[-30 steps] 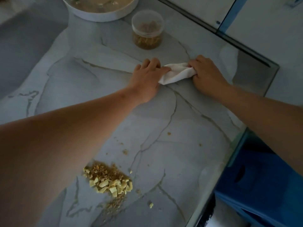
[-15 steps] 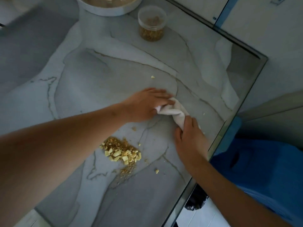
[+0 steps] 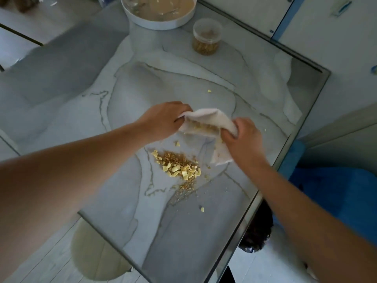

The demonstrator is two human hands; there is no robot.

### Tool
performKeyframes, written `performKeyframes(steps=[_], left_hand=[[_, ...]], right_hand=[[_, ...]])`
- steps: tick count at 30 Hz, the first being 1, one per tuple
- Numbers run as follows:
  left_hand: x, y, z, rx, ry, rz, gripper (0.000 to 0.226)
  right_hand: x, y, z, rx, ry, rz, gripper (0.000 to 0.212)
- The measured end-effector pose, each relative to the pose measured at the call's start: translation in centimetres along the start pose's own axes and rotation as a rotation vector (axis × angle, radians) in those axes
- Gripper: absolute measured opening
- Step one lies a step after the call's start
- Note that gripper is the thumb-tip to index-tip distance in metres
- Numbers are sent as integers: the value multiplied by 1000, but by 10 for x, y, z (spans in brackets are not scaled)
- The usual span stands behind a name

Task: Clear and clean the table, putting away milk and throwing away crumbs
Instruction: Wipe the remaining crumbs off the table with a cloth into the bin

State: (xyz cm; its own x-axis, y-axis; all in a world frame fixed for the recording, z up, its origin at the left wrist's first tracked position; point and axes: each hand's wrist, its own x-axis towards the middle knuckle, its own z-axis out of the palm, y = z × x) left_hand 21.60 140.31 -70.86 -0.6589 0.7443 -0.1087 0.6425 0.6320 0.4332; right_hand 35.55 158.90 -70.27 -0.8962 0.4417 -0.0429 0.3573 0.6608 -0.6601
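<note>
A white cloth (image 3: 210, 119) is lifted just above the marble table (image 3: 81, 94), folded like a trough with some crumbs inside. My left hand (image 3: 163, 120) pinches its left end and my right hand (image 3: 241, 137) grips its right end, with a corner hanging down. A pile of yellow and brown crumbs (image 3: 179, 166) lies on the table just below the cloth, toward me. Stray crumbs sit beyond the cloth (image 3: 209, 91) and near the front edge (image 3: 202, 209).
A white round dish (image 3: 157, 21) with brownish liquid stands at the table's far edge, a clear lidded jar (image 3: 207, 37) of brown bits to its right. The table's right edge (image 3: 285, 160) runs close to my right hand. A blue seat (image 3: 336, 193) stands beside it.
The cloth was dragged toward me across the table, sweeping crumbs, and is now raised and cupped between both hands beside the pile. My view has shifted back.
</note>
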Motion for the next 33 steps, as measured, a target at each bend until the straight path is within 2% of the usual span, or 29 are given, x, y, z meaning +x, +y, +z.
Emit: performKeyframes(steps=[4, 8, 12, 15, 20, 22, 28, 30, 32, 33], left_hand=[[26, 19, -8, 16, 127, -41, 34], [53, 22, -23, 1, 310, -78, 25], [77, 8, -30, -11, 360, -156, 10], [97, -8, -28, -16, 385, -193, 9], [131, -41, -3, 35, 337, -318, 26], [138, -50, 11, 20, 299, -351, 27], [103, -50, 33, -7, 193, -224, 22], [73, -47, 29, 14, 57, -121, 20], [45, -46, 18, 39, -105, -51, 19], [34, -46, 12, 56, -162, -42, 19]], right_hand=[[63, 10, -28, -15, 21, 2, 15], [124, -4, -44, -66, 55, -124, 24], [167, -25, -44, -183, 40, -255, 25], [193, -21, -33, -275, -24, -301, 17], [228, 1, 7, -374, -175, -247, 31], [228, 10, 27, -368, -237, -279, 33], [167, 21, 50, -297, -259, -397, 33], [130, 19, 42, -279, -383, -450, 22], [107, 19, 34, -258, -580, -442, 11], [102, 18, 29, -252, -647, -439, 12]])
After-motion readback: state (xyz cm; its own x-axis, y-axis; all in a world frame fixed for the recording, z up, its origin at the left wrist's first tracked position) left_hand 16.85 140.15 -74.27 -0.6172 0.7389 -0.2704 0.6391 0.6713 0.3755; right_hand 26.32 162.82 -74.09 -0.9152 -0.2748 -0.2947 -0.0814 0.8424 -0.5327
